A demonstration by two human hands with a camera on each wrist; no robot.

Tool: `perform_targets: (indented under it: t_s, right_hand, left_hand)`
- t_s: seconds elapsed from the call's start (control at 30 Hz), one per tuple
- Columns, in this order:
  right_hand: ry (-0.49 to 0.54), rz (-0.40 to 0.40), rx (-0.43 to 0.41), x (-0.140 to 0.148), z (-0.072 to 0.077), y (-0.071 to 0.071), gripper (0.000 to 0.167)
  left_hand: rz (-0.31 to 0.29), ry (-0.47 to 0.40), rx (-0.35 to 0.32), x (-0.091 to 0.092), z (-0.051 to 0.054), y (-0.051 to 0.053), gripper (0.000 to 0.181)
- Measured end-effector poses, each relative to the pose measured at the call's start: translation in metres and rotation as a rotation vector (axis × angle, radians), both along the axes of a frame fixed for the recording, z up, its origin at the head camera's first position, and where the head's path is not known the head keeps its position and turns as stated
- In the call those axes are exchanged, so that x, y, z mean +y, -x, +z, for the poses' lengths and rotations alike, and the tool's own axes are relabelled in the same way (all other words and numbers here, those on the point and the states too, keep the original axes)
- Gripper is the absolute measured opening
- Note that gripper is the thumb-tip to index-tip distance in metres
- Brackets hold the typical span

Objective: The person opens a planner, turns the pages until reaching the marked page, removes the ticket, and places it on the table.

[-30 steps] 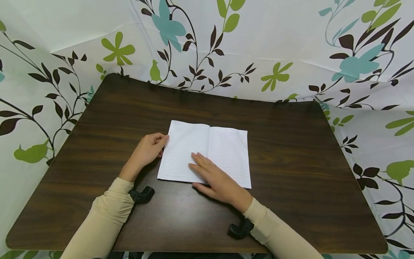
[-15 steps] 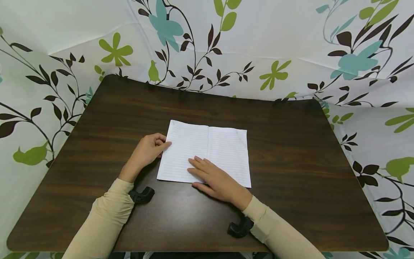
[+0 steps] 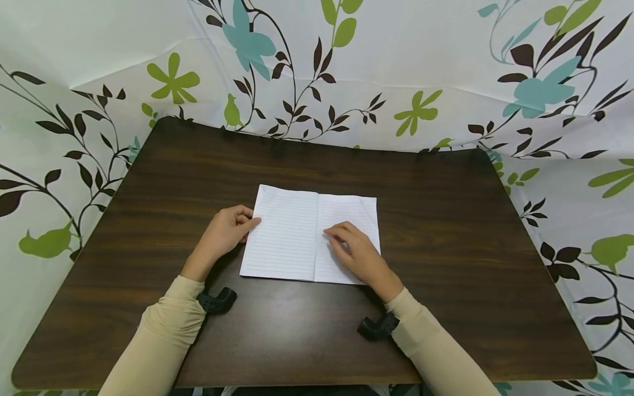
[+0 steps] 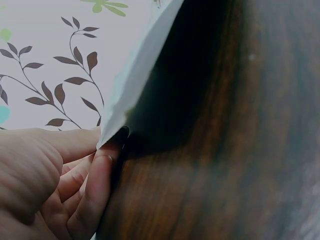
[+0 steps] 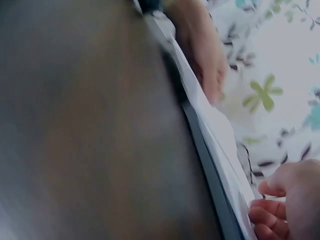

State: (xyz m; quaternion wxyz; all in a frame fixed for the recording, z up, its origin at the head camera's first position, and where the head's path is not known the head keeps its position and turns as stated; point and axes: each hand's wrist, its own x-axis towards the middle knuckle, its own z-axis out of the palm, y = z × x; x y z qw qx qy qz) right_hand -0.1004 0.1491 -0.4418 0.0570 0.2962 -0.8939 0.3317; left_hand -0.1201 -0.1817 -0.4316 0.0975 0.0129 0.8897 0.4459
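An open lined notebook (image 3: 282, 236) lies on the dark wooden table, both pages blank apart from the printed lines. At its left edge, my left hand (image 3: 225, 228) pinches the pages and cover, thumb on top and fingers underneath. The left wrist view shows the lifted edge of the notebook (image 4: 135, 75) between thumb and fingers of the left hand (image 4: 55, 180). My right hand (image 3: 364, 256) is over the right page with loosely bent fingers and nothing in them. In the right wrist view, the right hand's fingertips (image 5: 257, 215) are close to the paper; contact is hard to tell.
Dark wood-grain table (image 3: 446, 264) surrounds the notebook on all sides. A white curtain with leaf and flower prints (image 3: 371, 55) hangs behind and beside it. Black wrist devices (image 3: 218, 301) sit below both hands.
My right hand has left the middle of the notebook and moved right over the right page, its spread fingers now bent. The left thumb has slid slightly toward me on the left edge.
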Motion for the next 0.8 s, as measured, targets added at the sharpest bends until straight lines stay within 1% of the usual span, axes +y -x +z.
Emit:
perform_targets:
  t_s: [0.13,0.27,0.4,0.57,0.63,0.73,0.8]
  right_hand:
    - [-0.083,-0.154,-0.050,0.017,0.002,0.010,0.026]
    - [-0.167,-0.277,-0.077,0.032,0.003,0.019,0.033]
    - [-0.242,-0.343,-0.091,0.045,0.001,0.027,0.047]
    - [-0.309,-0.401,-0.131,0.054,-0.001,0.033,0.061]
    - [-0.324,-0.417,-0.150,0.055,-0.002,0.034,0.063]
    - [-0.335,-0.440,-0.174,0.055,-0.002,0.034,0.062]
    - [-0.331,-0.450,-0.162,0.053,-0.001,0.032,0.058]
  left_hand:
    - [0.000,-0.009,0.001,0.000,0.000,0.000,0.032]
    - [-0.004,-0.015,0.005,0.000,0.000,-0.001,0.033]
    - [-0.012,-0.024,0.015,0.000,0.001,-0.001,0.033]
    - [-0.018,-0.028,0.020,-0.001,0.002,0.000,0.035]
    - [-0.019,-0.025,0.018,-0.001,0.001,0.000,0.035]
    - [-0.023,-0.018,0.015,-0.002,-0.002,0.000,0.034]
    - [-0.022,-0.014,0.012,-0.002,-0.002,0.000,0.034]
